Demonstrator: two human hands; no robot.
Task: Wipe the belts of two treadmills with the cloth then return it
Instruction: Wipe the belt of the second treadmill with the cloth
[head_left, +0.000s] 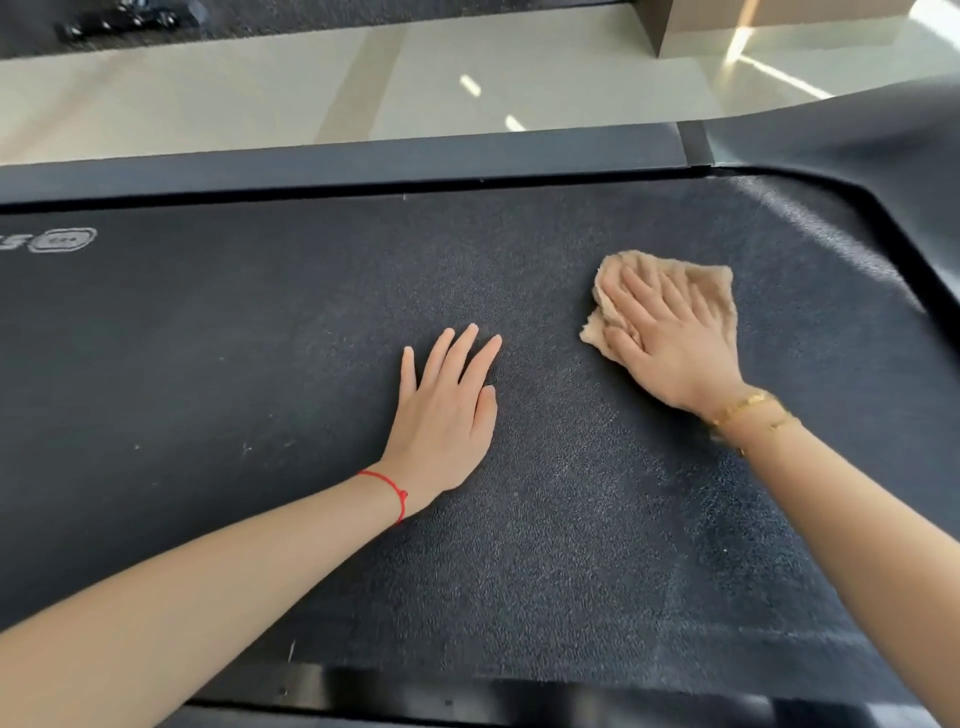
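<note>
- The right hand (670, 345) lies flat with fingers spread and straight, pressing down on a tan, fuzzy, crumpled cloth (711, 291); nothing is curled round it, the palm and fingers simply cover most of it.
- That cloth sits on the right part of the dark grey, textured treadmill belt (545, 519), near the belt's rounded far-right corner, with its edges poking out past the fingertips and the thumb side.
- A thin gold bracelet (753, 408) circles the right wrist.
- The left hand (449, 400) rests palm-down and empty on the belt, fingers straight and close together, pointing away from the person; it lies near the middle of the belt, apart from the cloth.
- A red string bracelet (392, 491) is tied round the left wrist.
- A pale printed logo (57, 241) shows at the far-left edge of the belt, partly cut off.
- A smooth dark side rail (337, 166) borders the belt on the far side, and another glossy black rail (467, 693) runs along the near edge.
- Beyond the far rail is a shiny cream tiled floor (311, 93) with bright light reflections.
</note>
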